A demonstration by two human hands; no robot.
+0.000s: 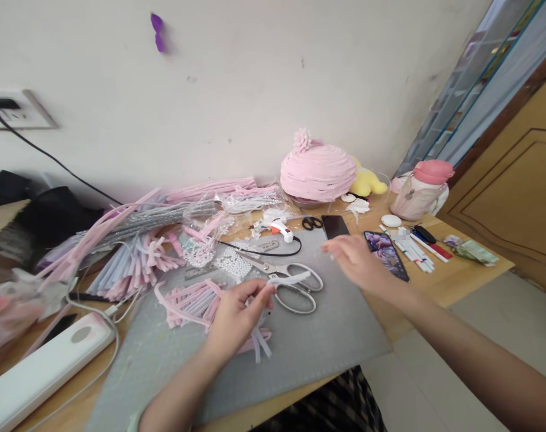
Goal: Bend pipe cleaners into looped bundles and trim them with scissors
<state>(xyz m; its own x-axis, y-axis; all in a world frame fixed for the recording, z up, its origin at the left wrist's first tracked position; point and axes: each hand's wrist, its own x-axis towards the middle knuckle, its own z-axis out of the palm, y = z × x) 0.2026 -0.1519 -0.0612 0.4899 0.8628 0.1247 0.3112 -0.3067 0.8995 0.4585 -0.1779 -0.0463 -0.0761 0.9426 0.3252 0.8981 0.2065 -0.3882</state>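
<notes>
My left hand pinches a pale pipe cleaner between thumb and fingers, its free end pointing right over the handles of the large scissors. Below that hand, more pale and pink pipe cleaner ends show; whether it holds them is unclear. My right hand is raised over the right side of the grey mat, slightly blurred, its fingers drawn together. What they hold, if anything, I cannot make out. Left of my left hand lies a pile of short pink and lilac pipe cleaners.
White beads lie behind the scissors, near a white corded tool. A lit phone, markers and a pink-lidded bottle stand right. Pipe cleaner bundles and a white power strip occupy the left.
</notes>
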